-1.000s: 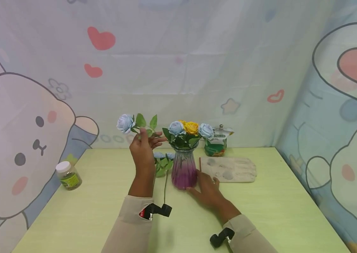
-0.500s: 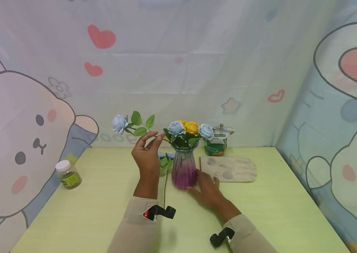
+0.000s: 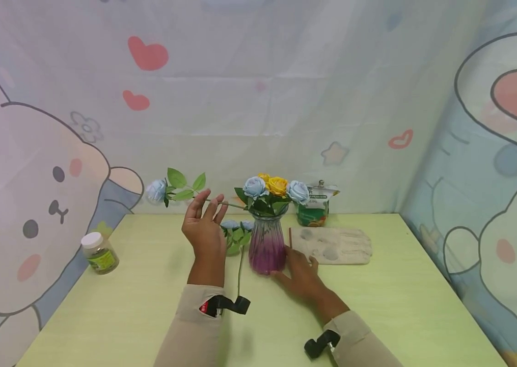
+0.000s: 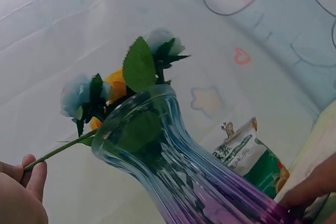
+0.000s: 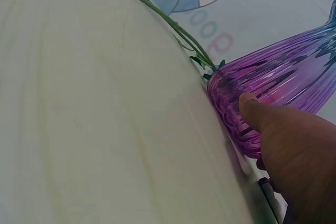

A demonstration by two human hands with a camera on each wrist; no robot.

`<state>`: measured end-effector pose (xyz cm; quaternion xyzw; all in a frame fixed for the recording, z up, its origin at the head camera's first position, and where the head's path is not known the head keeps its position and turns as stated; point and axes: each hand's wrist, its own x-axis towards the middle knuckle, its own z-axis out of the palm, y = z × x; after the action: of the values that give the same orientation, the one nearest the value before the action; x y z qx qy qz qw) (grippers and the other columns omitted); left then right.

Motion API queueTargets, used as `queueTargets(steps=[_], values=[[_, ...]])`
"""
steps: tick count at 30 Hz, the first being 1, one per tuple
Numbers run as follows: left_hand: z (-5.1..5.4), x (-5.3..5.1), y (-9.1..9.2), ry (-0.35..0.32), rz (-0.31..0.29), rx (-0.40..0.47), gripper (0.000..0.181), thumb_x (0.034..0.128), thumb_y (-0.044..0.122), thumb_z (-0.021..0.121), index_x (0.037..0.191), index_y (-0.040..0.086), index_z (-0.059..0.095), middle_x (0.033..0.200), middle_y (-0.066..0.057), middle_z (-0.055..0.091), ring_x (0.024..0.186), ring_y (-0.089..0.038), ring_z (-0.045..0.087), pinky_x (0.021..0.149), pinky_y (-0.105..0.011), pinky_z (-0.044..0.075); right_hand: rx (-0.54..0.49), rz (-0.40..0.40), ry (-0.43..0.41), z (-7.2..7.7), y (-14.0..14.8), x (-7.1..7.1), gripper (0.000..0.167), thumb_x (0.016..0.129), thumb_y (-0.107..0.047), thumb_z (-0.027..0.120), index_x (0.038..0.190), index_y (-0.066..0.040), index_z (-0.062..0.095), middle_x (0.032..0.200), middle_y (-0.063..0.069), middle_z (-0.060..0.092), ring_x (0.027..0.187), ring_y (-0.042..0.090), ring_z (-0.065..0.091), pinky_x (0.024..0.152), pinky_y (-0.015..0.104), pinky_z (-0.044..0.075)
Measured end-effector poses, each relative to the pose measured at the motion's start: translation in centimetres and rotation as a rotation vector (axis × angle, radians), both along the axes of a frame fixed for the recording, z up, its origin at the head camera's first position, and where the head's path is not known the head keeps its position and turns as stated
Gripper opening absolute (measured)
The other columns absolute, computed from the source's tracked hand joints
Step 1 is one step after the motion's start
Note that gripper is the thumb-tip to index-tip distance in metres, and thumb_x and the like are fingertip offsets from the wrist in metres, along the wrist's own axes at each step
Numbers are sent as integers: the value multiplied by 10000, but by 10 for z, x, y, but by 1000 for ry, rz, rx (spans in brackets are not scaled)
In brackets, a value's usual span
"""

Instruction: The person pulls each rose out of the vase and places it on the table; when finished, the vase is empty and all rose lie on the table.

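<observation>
My left hand [image 3: 205, 224] pinches the green stem of a light blue artificial rose [image 3: 156, 191], held nearly level with its bloom to the left. The stem's far end reaches the rim of the glass vase [image 3: 267, 250], which shades from clear blue to purple. Blue and yellow roses [image 3: 278, 186] stand in the vase. Low on the vase's right side, my right hand [image 3: 303, 275] grips the base; its thumb [image 5: 251, 109] lies on the purple glass in the right wrist view. More blue roses with green stems [image 5: 176, 24] lie on the table left of the vase.
A pale work glove [image 3: 338, 246] lies right of the vase. Behind it stands a green and white bag [image 3: 313, 206] with a clip on top. A white-capped jar [image 3: 99, 253] is at the table's left edge. A printed cloth [image 3: 258, 112] hangs behind the table.
My left hand first moved right, then back left and slightly down. The held rose has swung left and levelled, and its stem now meets the vase mouth. My right hand stays on the vase.
</observation>
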<state>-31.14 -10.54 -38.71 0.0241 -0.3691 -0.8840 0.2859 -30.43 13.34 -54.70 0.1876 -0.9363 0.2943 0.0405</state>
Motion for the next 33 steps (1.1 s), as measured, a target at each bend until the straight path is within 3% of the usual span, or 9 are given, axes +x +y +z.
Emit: queueTargets(steps=[4,8,14,18,21,24,28,33], values=[[-2,2,-9,-38,-42,63,322,1089,-17,628,1406,4,680,1537,-124,588,1125,-222,775,1014,-350,653,-4,5,-11,0,0,2,860,1081,-578,619,1713,-76,324,1724,144,456,1622,370,393,1283,778,159],[-3,5,-22,-97,-62,60,349,1127,15,567,1469,41,634,1506,-66,605,1135,-177,763,992,-270,637,-8,10,-8,1,0,2,854,1081,-560,629,1711,-71,326,1723,146,457,1622,374,391,1278,781,157],[-7,6,-44,-223,-93,27,364,1114,0,570,1468,51,639,1307,17,702,1023,-130,787,873,-189,597,-15,7,19,2,1,2,847,1075,-549,649,1704,-69,345,1713,150,470,1612,384,403,1262,786,178],[-18,10,-59,-322,-221,-117,393,1132,25,550,1521,47,600,1279,70,736,1048,-103,777,899,-204,593,-11,16,8,1,1,1,857,1081,-565,632,1715,-78,325,1730,132,453,1625,377,386,1271,786,163],[-30,12,-69,-351,-352,-234,449,1146,22,516,1595,39,517,1335,71,696,1116,-114,743,1015,-258,609,-1,8,16,0,2,-1,865,1077,-584,626,1716,-86,323,1727,123,460,1621,372,395,1272,785,168],[-41,12,-78,-379,-443,-357,475,1153,6,486,1627,20,471,1403,41,654,1140,-111,731,1106,-313,600,1,6,19,-1,2,-2,868,1074,-589,629,1714,-87,328,1726,124,462,1621,370,396,1273,786,169],[-52,11,-88,-425,-511,-518,462,1156,4,481,1618,-11,478,1512,-49,628,1107,-82,745,1066,-289,617,-6,8,14,-2,1,-2,860,1070,-571,648,1708,-81,343,1721,131,468,1617,381,399,1267,794,170],[-66,8,-95,-476,-529,-664,434,1146,5,513,1579,-26,532,1608,-187,560,1051,-71,740,1025,-304,638,4,-1,4,-4,0,-3,864,1068,-563,656,1711,-83,337,1715,126,481,1620,376,397,1272,787,169]])
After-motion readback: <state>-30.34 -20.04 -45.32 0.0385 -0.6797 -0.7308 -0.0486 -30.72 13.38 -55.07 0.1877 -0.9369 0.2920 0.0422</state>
